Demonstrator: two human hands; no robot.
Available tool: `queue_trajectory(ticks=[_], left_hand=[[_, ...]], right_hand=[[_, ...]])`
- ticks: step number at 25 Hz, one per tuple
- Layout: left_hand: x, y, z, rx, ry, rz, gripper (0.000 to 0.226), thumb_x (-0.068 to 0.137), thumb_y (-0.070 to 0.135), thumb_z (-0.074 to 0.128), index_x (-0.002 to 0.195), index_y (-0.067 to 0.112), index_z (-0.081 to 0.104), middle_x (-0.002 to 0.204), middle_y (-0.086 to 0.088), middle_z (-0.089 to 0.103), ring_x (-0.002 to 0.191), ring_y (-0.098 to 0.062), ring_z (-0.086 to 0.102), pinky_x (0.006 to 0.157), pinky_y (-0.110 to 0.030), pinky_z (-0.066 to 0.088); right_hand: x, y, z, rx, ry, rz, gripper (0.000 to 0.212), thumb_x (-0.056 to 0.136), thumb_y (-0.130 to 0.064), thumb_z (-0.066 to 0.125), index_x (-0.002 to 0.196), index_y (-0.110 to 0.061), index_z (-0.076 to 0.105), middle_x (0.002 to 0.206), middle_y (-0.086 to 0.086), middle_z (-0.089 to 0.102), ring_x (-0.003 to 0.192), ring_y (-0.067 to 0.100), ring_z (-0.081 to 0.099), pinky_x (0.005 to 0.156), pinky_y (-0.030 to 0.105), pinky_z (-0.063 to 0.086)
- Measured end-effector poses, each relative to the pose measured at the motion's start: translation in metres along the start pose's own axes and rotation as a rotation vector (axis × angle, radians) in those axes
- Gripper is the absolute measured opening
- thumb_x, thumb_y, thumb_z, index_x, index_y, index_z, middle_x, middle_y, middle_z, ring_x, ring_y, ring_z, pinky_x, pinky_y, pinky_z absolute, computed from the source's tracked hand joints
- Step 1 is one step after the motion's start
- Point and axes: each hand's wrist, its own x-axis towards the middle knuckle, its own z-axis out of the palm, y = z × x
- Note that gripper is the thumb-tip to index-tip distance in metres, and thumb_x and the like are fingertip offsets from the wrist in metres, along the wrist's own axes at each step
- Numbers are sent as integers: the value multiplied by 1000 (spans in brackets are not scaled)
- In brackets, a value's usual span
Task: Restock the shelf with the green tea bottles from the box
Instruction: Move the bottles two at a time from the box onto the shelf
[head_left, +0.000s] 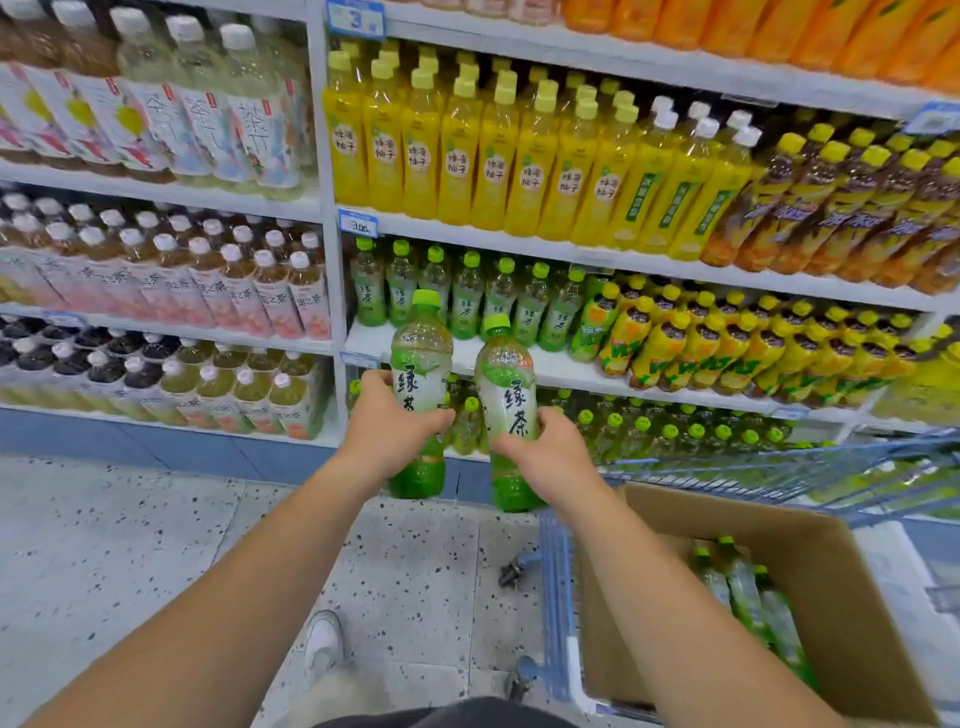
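Note:
My left hand (387, 423) grips one green tea bottle (421, 358) and my right hand (543, 449) grips a second green tea bottle (506, 384). Both bottles are upright with green caps, held side by side in front of the white shelf (374, 340). A row of the same green tea bottles (467, 296) stands at the back of that shelf, with bare shelf in front of them. The cardboard box (810, 566) sits in a cart at lower right, with several green tea bottles (748, 597) lying inside.
A blue wire cart (558, 582) holds the box at right. Yellow-capped drink bottles (727, 338) fill the shelf's right part. More green bottles (670, 431) stand on the shelf below. Other drinks fill the left bay (156, 270). Speckled floor and my shoe (322, 644) lie below.

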Motion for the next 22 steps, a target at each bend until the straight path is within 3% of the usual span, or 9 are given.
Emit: queue_trajectory(ticks=[2, 5, 7, 9, 11, 14, 17, 20, 22], left_hand=[[27, -4, -30, 39, 2, 14, 66, 59, 40, 90, 108, 25, 48, 96, 14, 64, 82, 0, 61, 62, -22, 48], [74, -17, -78, 119, -24, 35, 58, 57, 45, 90, 105, 28, 60, 96, 11, 71, 87, -11, 68, 74, -36, 57], [98, -19, -97, 125, -36, 55, 52, 61, 39, 92, 103, 35, 60, 94, 15, 71, 85, -6, 69, 69, -25, 55], [134, -21, -112, 120, -45, 84, 50, 66, 31, 92, 102, 39, 57, 92, 20, 69, 77, 9, 65, 58, -9, 47], [165, -27, -119, 117, -26, 110, 52, 68, 27, 91, 105, 39, 56, 91, 23, 66, 74, 21, 59, 52, -1, 42], [215, -47, -115, 99, 37, 122, 52, 67, 26, 91, 109, 34, 61, 91, 22, 67, 76, 23, 57, 54, 2, 41], [264, -77, -101, 98, 85, 138, 48, 63, 22, 90, 98, 40, 61, 87, 23, 67, 76, 23, 57, 55, 1, 40], [313, -109, -76, 113, 96, 176, 45, 63, 26, 90, 91, 41, 57, 83, 26, 67, 78, 22, 57, 54, 1, 40], [340, -126, -62, 116, 98, 238, 40, 64, 30, 90, 88, 41, 59, 82, 36, 66, 77, 23, 57, 55, 3, 39]], right_hand=[[18, -19, 31, 15, 26, -2, 36, 72, -30, 78, 104, -26, 62, 93, -7, 69, 80, 10, 66, 58, 27, 48], [51, -43, 83, 60, 51, -1, 37, 72, -30, 78, 105, -27, 62, 97, -6, 70, 84, 13, 67, 68, 34, 56], [66, -53, 107, 85, 75, 4, 36, 71, -31, 79, 102, -30, 60, 96, -7, 69, 83, 11, 67, 65, 33, 54], [90, -61, 136, 124, 118, 21, 36, 71, -29, 79, 99, -33, 57, 94, -9, 68, 80, 8, 65, 59, 29, 49], [114, -65, 161, 141, 144, 19, 39, 71, -26, 80, 102, -30, 56, 93, -9, 68, 78, 5, 65, 55, 24, 45], [158, -58, 191, 188, 148, 11, 41, 73, -18, 80, 106, -28, 57, 93, -8, 70, 77, 5, 67, 58, 23, 49], [208, -41, 212, 189, 137, -27, 38, 74, -16, 80, 100, -33, 57, 91, -11, 71, 72, -1, 67, 58, 22, 51], [263, -20, 231, 197, 135, -105, 38, 74, -24, 83, 99, -38, 58, 87, -21, 71, 74, -8, 66, 52, 12, 50], [295, -6, 241, 223, 131, -161, 36, 76, -30, 84, 101, -39, 60, 90, -28, 70, 77, -6, 68, 55, 12, 52]])
